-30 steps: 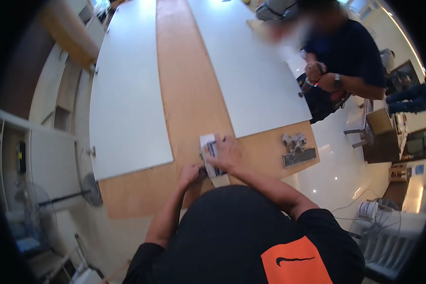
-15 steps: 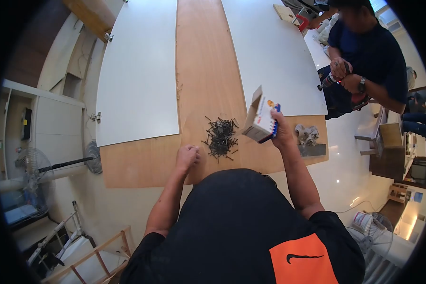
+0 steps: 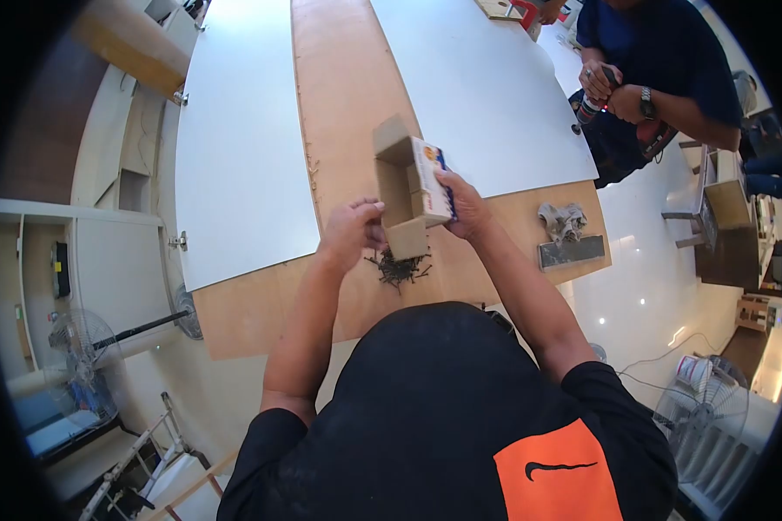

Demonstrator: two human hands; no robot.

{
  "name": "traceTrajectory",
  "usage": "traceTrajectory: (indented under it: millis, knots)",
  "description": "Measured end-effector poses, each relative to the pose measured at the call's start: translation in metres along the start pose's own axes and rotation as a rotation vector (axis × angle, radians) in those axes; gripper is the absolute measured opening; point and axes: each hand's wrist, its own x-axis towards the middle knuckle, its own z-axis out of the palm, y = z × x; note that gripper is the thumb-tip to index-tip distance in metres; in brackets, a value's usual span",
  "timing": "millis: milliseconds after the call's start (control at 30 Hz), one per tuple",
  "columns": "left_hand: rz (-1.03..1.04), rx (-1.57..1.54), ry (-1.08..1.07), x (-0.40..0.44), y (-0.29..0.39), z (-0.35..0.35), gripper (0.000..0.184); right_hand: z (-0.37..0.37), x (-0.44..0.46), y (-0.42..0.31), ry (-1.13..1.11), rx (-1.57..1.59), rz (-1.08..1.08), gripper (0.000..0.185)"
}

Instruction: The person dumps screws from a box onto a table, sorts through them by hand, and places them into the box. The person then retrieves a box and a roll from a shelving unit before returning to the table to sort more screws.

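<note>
On my feed, the open cardboard box (image 3: 434,184) is held up over the table (image 3: 256,308), its lower flap hiding part of a pile of dark screws (image 3: 398,271). My right hand (image 3: 467,207) has its fingers clamped around the printed side; my left hand (image 3: 356,229) curls by the open edge, whether grasping it I cannot tell. Further out lie two white panels (image 3: 243,165) and a crumpled rag (image 3: 563,222)
</note>
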Motion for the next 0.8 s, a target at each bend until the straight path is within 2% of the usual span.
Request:
traceTrajectory:
  millis: [100, 133, 233, 267, 367, 400, 433, 533, 633, 700, 800]
  knots:
    - [0.089, 0.348, 0.184, 0.031, 0.01, -0.009, 0.027, 0.003, 0.004, 0.004, 0.051, -0.323, -0.07, 0.052]
    - [0.124, 0.463, 0.256, 0.046, 0.008, -0.015, 0.027, -0.001, 0.003, 0.009, 0.099, -0.326, -0.037, 0.049]
    - [0.303, 0.913, 0.499, 0.089, 0.004, -0.039, 0.029, -0.057, -0.01, 0.043, 0.271, -1.38, -0.325, 0.045]
    - [0.325, 0.98, 0.546, 0.093, 0.008, -0.039, 0.029, -0.058, -0.019, 0.05, 0.232, -1.485, -0.491, 0.033]
    - [0.355, 1.125, 0.638, 0.105, 0.017, -0.039, 0.029, -0.05, -0.037, 0.061, 0.086, -1.633, -0.451, 0.027]
    - [0.339, 1.138, 0.635, 0.108, 0.019, -0.039, 0.029, -0.051, -0.035, 0.069, 0.057, -1.702, -0.599, 0.02]
    - [0.324, 1.152, 0.632, 0.11, 0.019, -0.039, 0.028, -0.053, -0.034, 0.073, 0.035, -1.708, -0.605, 0.017]
    - [0.62, 1.145, 0.881, 0.089, 0.006, -0.021, 0.024, -0.059, -0.034, 0.083, 0.005, -1.742, -0.586, 0.009]
    - [0.76, 1.133, 0.728, 0.053, -0.023, -0.008, 0.023, -0.067, -0.039, 0.09, 0.059, -1.774, -0.556, 0.006]
    - [0.979, 1.207, 0.486, 0.037, -0.057, -0.005, 0.023, -0.073, -0.04, 0.097, 0.116, -1.72, -0.611, 0.009]
    - [0.915, 1.274, 0.173, 0.013, -0.084, 0.004, 0.027, -0.075, -0.044, 0.093, 0.152, -1.777, -0.539, 0.009]
